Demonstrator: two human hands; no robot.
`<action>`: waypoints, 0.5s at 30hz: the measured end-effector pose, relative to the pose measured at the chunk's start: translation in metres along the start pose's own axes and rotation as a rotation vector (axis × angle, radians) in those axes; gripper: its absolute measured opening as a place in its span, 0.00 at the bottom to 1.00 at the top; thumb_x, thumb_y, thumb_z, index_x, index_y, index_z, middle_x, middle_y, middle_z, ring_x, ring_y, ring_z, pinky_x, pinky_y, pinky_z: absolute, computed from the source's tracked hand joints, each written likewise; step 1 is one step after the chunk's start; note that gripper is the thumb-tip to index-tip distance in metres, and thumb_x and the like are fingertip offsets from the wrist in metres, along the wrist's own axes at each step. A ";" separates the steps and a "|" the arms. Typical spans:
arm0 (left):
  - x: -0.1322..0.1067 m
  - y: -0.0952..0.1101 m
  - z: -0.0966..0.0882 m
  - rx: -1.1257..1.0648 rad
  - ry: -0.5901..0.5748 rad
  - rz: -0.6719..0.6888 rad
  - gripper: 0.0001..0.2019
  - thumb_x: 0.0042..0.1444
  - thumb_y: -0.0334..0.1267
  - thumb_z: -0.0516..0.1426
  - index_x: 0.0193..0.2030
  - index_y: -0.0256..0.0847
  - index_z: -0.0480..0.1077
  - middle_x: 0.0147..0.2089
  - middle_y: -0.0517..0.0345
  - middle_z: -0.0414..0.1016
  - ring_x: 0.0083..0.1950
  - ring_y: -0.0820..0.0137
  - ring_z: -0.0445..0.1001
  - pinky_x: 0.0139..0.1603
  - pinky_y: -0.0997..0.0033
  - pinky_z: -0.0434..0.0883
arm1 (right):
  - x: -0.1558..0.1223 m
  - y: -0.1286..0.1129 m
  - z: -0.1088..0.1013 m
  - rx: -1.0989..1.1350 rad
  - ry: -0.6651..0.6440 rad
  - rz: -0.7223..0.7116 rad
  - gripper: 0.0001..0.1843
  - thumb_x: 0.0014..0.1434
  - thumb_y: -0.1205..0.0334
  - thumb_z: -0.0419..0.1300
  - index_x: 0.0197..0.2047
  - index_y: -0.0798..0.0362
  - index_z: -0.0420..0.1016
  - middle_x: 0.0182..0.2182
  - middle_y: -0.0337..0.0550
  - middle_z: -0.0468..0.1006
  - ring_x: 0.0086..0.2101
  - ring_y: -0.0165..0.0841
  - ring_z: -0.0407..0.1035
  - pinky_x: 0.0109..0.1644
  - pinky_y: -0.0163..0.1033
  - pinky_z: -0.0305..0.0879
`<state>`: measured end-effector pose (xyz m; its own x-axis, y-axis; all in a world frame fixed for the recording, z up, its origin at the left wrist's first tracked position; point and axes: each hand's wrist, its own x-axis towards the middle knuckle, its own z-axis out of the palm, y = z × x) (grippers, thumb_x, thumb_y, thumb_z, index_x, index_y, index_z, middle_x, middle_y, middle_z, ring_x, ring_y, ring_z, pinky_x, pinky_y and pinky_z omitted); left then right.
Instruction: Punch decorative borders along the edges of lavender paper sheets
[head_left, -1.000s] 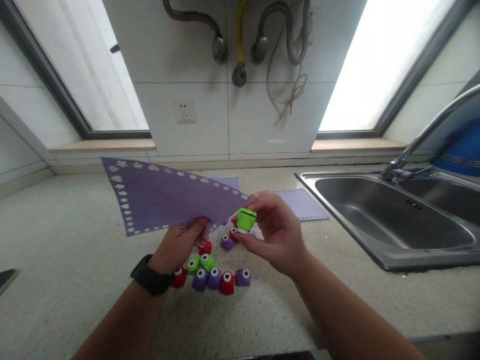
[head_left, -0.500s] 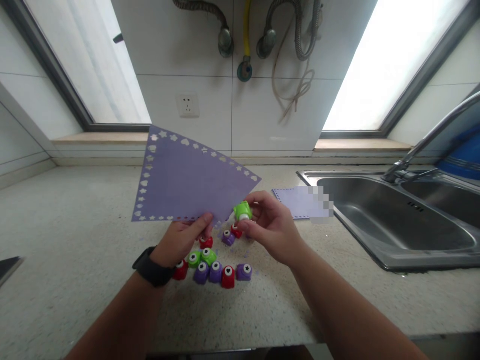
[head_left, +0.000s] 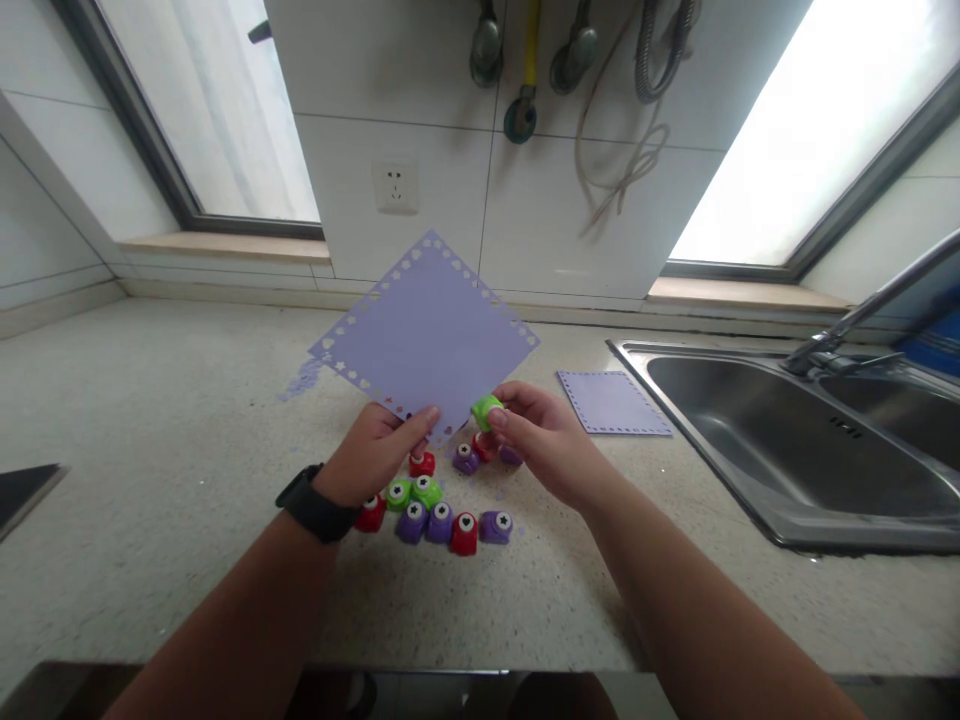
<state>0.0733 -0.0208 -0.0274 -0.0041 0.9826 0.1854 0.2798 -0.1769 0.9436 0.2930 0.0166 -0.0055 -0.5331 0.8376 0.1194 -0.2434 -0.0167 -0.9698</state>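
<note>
Hands pinched closed, left on purple paper, right on green punch, its mark seemingly hidden.

A kitchen: steel sink set into the tabletop, tap at its back edge, tiled wall with valves beyond it.

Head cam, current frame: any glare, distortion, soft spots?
Head view: right-hand window blown out to white; head view: it and the left-hand window lean outward, likely wide-angle distortion; head view: held purple sheet free of strong glare, its punched border too small to read crisply.
</note>
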 end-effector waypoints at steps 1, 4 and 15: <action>0.001 0.000 0.000 -0.011 -0.008 -0.002 0.24 0.62 0.52 0.57 0.19 0.40 0.68 0.18 0.61 0.67 0.22 0.71 0.66 0.28 0.69 0.64 | 0.000 0.001 0.000 0.020 0.004 0.016 0.17 0.56 0.54 0.72 0.43 0.52 0.73 0.32 0.38 0.77 0.29 0.29 0.74 0.31 0.35 0.68; 0.003 0.000 0.002 -0.027 -0.013 -0.003 0.23 0.62 0.52 0.57 0.21 0.40 0.68 0.19 0.62 0.66 0.22 0.71 0.66 0.26 0.70 0.63 | 0.001 0.005 0.002 0.051 0.005 0.043 0.17 0.55 0.55 0.72 0.43 0.53 0.74 0.34 0.39 0.77 0.30 0.28 0.73 0.35 0.36 0.69; 0.001 0.007 0.002 0.031 -0.029 0.073 0.23 0.65 0.50 0.54 0.21 0.41 0.63 0.19 0.64 0.63 0.21 0.73 0.62 0.25 0.72 0.60 | 0.004 0.013 0.011 0.135 0.017 0.077 0.14 0.55 0.55 0.72 0.38 0.53 0.76 0.32 0.37 0.76 0.31 0.28 0.73 0.36 0.36 0.69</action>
<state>0.0772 -0.0214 -0.0208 0.0450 0.9686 0.2446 0.3078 -0.2464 0.9190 0.2787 0.0140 -0.0152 -0.5405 0.8403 0.0409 -0.3097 -0.1536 -0.9383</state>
